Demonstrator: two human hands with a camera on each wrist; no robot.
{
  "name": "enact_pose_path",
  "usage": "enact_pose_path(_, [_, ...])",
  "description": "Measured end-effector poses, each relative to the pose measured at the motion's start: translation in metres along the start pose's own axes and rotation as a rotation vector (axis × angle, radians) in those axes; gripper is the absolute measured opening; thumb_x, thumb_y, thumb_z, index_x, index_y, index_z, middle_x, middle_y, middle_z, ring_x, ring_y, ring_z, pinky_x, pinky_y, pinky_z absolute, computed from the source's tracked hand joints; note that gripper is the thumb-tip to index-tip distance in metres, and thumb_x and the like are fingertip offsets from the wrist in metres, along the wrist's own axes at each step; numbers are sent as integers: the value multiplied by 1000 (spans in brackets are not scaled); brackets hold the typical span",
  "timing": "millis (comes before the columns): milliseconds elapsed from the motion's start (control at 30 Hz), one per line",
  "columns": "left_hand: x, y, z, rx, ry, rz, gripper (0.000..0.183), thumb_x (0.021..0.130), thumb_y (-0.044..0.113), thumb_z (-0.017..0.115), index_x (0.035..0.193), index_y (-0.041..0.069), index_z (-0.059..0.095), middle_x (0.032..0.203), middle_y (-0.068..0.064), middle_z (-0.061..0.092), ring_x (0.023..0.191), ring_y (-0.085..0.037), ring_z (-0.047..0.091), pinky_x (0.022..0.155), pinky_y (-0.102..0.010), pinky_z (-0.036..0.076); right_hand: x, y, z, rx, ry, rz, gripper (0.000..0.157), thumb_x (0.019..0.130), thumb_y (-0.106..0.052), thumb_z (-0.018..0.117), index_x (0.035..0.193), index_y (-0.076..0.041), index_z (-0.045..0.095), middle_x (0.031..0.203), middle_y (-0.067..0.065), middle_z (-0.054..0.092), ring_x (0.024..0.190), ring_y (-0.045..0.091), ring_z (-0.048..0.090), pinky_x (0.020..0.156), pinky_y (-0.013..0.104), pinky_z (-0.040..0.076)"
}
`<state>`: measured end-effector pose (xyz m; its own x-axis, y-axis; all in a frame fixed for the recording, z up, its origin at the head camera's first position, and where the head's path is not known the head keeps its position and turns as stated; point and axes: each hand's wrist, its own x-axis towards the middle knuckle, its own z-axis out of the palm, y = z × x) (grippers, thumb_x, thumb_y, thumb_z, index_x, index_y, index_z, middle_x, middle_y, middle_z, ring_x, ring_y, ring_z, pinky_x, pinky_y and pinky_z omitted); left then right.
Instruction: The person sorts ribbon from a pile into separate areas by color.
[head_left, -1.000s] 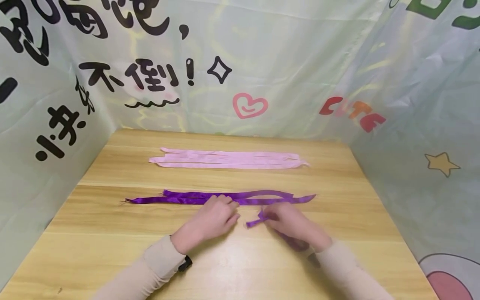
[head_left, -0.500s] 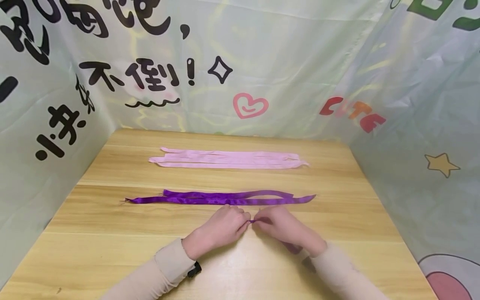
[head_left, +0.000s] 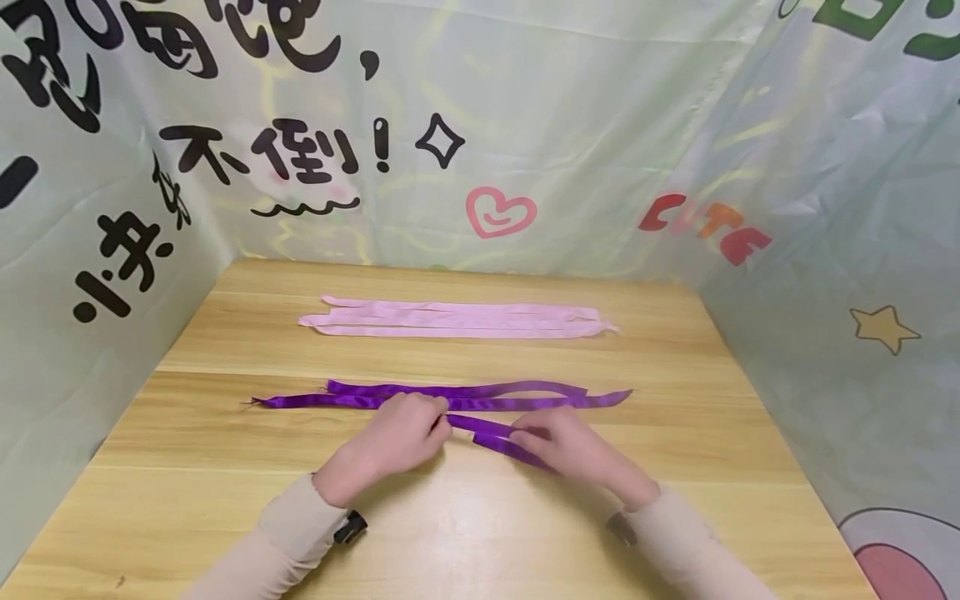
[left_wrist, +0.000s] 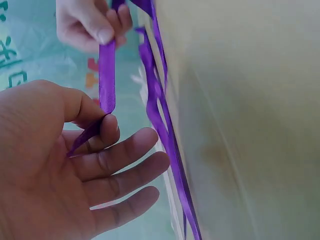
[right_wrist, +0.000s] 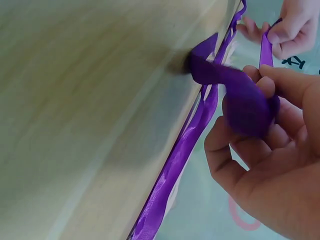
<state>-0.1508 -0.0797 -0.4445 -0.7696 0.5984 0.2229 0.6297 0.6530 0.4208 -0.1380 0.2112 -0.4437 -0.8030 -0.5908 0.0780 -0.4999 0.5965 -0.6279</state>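
Observation:
A purple satin ribbon [head_left: 491, 428] stretches between my two hands, close over the table. My left hand [head_left: 397, 437] pinches one end of it between thumb and index finger, and a short tail crosses the palm in the left wrist view; the other fingers are loosely spread. My right hand [head_left: 573, 446] pinches the same ribbon further along. From there its loose length hangs in a curl [right_wrist: 247, 102], seen in the right wrist view. Just beyond my hands more purple ribbons [head_left: 330, 402] lie side by side across the table, partly hidden behind my left fingers.
Several pale pink ribbons [head_left: 457, 320] lie flat in a row at the back of the wooden table [head_left: 480, 550]. Printed cloth hangings [head_left: 585, 125] enclose the table at the back and both sides.
My hands met at the ribbon's end; my left hand then took that end and moved left, drawing a stretch of ribbon out between the hands. The ribbons on the table have stayed put.

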Motion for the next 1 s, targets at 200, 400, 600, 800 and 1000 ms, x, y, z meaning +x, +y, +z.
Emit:
enact_pose_path(200, [-15, -24, -13, 39, 0, -115, 38, 95, 14, 61, 65, 21, 38, 59, 10, 29, 54, -5, 28, 51, -22, 30, -2, 3, -5, 11, 40, 15, 11, 100, -16, 71, 102, -13, 80, 90, -5, 78, 74, 0, 62, 79, 26, 56])
enact_pose_path(400, [-29, -40, -25, 44, 1, -182, 39, 94, 12, 62, 65, 20, 38, 60, 10, 28, 55, -6, 26, 51, -23, 28, -5, 3, -11, 59, 84, 110, 14, 102, -17, 69, 105, -10, 80, 98, 2, 80, 75, 1, 65, 76, 25, 57])
enact_pose_path(600, [-39, -47, -34, 12, -19, -219, 39, 95, 13, 62, 65, 21, 37, 60, 10, 26, 55, -5, 24, 52, -22, 25, -6, 1, -14, 44, 104, 119, 12, 100, -13, 68, 104, -11, 80, 98, 3, 79, 80, 4, 66, 77, 26, 56])
enact_pose_path(800, [-42, -47, -42, -12, -27, -214, 39, 96, 15, 60, 65, 21, 37, 60, 11, 27, 55, -4, 23, 52, -21, 26, -3, -1, -11, -5, 131, 158, 14, 96, -8, 65, 100, -7, 78, 90, 1, 76, 67, 3, 59, 68, 24, 52])
enact_pose_path(1000, [-44, -47, -49, 6, -7, -234, 40, 96, 14, 60, 63, 21, 38, 59, 11, 27, 54, -4, 23, 53, -22, 26, -2, 1, -12, 20, 173, 248, 15, 95, -8, 64, 102, -5, 78, 80, -1, 73, 59, 7, 54, 60, 25, 50])
